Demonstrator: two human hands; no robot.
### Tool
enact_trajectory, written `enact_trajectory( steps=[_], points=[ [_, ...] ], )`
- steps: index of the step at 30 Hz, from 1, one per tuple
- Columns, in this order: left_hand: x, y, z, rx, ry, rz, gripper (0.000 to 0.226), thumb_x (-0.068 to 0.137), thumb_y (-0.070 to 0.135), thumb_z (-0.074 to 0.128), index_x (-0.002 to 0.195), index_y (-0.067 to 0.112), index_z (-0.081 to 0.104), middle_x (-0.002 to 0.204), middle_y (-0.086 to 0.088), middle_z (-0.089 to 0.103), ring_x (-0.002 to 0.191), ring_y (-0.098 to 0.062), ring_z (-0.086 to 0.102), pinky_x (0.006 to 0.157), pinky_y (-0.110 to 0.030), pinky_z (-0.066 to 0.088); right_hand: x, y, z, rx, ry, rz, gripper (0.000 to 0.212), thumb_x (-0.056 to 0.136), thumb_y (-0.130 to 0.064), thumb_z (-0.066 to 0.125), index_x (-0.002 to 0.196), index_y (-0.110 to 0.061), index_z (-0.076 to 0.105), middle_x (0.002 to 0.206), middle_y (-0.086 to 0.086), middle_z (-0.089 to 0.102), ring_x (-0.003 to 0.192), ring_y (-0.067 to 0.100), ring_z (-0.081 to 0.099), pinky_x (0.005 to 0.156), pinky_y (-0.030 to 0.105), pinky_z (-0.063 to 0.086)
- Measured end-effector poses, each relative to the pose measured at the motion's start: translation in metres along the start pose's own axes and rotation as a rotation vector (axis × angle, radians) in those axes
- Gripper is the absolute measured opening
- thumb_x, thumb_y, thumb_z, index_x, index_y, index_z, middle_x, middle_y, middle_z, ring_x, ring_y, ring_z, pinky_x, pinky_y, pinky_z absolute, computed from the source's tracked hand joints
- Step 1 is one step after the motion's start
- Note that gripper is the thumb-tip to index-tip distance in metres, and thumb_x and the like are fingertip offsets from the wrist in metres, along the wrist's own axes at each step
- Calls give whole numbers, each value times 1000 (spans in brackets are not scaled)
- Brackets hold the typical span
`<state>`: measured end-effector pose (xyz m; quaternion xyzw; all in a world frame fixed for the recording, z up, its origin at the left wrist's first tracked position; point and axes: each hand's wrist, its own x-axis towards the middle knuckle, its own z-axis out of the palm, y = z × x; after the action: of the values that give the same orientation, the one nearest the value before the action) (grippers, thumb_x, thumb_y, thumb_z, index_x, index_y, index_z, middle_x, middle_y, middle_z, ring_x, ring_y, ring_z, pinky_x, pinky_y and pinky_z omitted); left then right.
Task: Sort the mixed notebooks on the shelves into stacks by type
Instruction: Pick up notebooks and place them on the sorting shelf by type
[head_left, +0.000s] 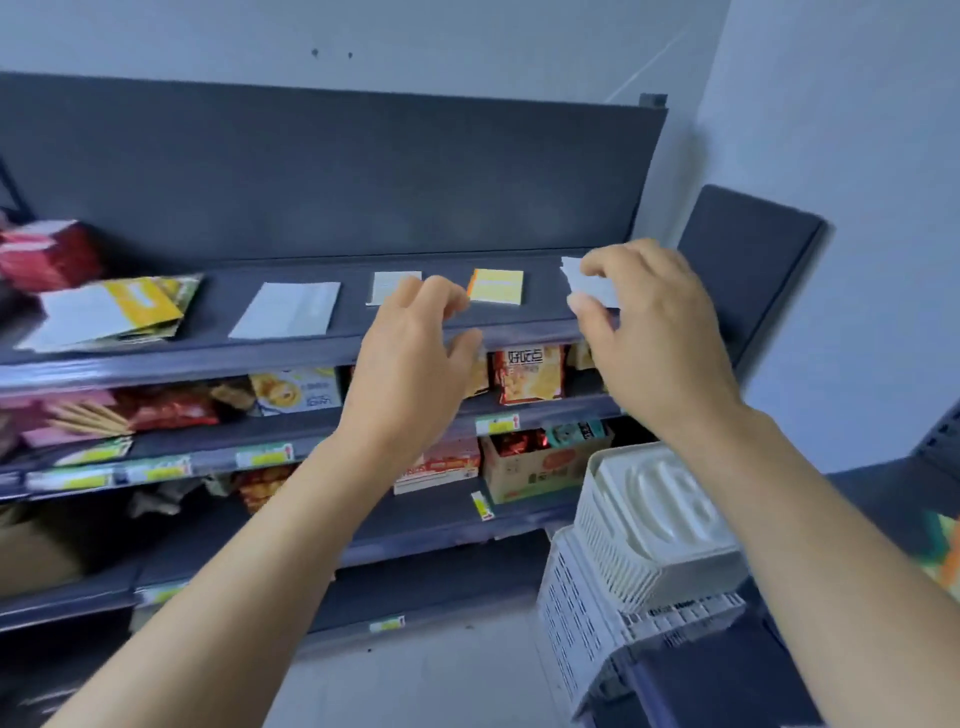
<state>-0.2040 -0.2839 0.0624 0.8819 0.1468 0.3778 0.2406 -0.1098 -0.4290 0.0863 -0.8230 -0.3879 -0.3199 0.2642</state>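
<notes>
Notebooks sit spaced along top shelf, mixed pile at left end. Right hand pinches small white notebook at right end; left hand loosely curled, empty, at shelf edge.

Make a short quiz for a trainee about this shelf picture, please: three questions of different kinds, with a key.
1. True or false: the right hand pinches a small white notebook.
2. Multiple choice: what colour is the flat notebook just left of that hand? A red, B yellow, C black.
3. Fill the gap: the mixed pile lies at the ____ end of the top shelf.

Key: 1 true; 2 B; 3 left.
</notes>
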Motion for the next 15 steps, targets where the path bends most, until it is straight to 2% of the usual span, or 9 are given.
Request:
enact_trajectory(
  steps=[8,12,15],
  points=[
    [25,-103,-28,164,83,-225,21,90,17,59,110,12,56,101,6,48,97,-15,50,80,-21,34,57,-45,113,161,-104,-141,19,89,-12,56,107,-5,60,107,11,59,100,31,52,83,36,39],
    [55,-141,-28,220,109,-279,21,91,17,57,112,12,55,108,4,49,103,-14,49,83,-22,35,94,-56,162,226,-143,-182,21,91,-13,54,110,-6,59,110,10,59,103,31,51,85,39,39],
    [85,-168,-26,253,123,-321,22,91,17,57,112,11,54,110,1,50,103,-17,50,88,-28,39,128,-63,196,277,-157,-207,23,92,-15,53,112,-6,58,112,10,58,105,30,49,87,37,38]
  ],
)
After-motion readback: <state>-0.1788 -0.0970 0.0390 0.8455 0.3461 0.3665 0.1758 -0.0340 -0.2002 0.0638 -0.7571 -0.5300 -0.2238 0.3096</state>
